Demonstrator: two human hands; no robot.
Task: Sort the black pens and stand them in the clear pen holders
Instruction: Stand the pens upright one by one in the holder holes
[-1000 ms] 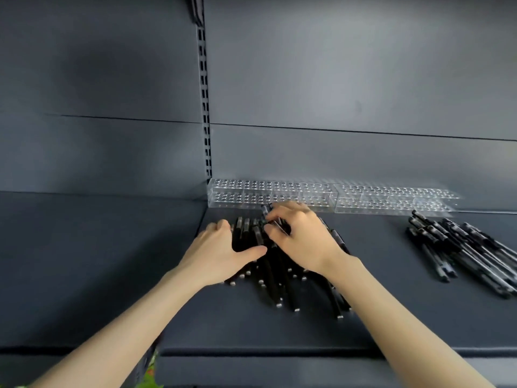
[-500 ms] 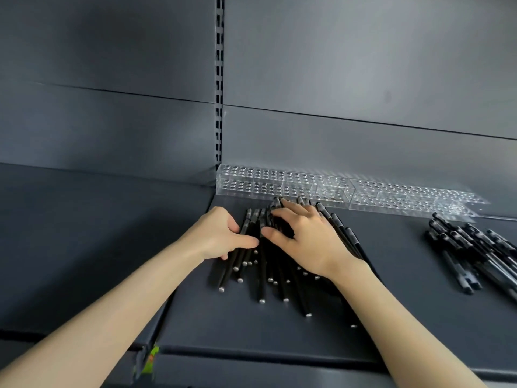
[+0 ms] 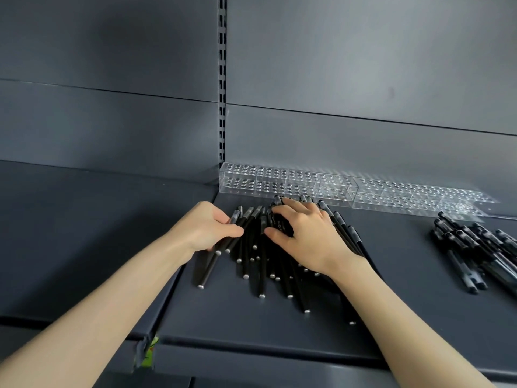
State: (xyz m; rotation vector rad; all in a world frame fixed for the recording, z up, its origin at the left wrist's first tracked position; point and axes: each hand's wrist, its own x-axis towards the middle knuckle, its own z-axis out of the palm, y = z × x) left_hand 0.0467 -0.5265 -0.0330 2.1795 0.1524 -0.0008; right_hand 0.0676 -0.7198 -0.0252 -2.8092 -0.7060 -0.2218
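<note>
A heap of several black pens (image 3: 260, 264) with silver end caps lies fanned out on the dark shelf (image 3: 251, 326). My left hand (image 3: 205, 226) rests on the heap's left edge, its fingers curled around a few pens. My right hand (image 3: 302, 233) lies flat over the middle of the heap, fingers spread across the pen tops. Behind the heap, two clear pen holders (image 3: 282, 182) (image 3: 414, 196) with rows of round holes stand against the back wall. No pens stand in them.
A second pile of black pens (image 3: 481, 253) with clear barrels lies at the right of the shelf. A slotted upright (image 3: 221, 79) splits the grey back wall. Another shelf (image 3: 84, 233) adjoins on the left, with a green tag (image 3: 148, 357) at the front edge.
The heap has fanned out further towards me and to the left. My left hand has closed around pens at the left edge; my right hand stays pressed on the pile.
</note>
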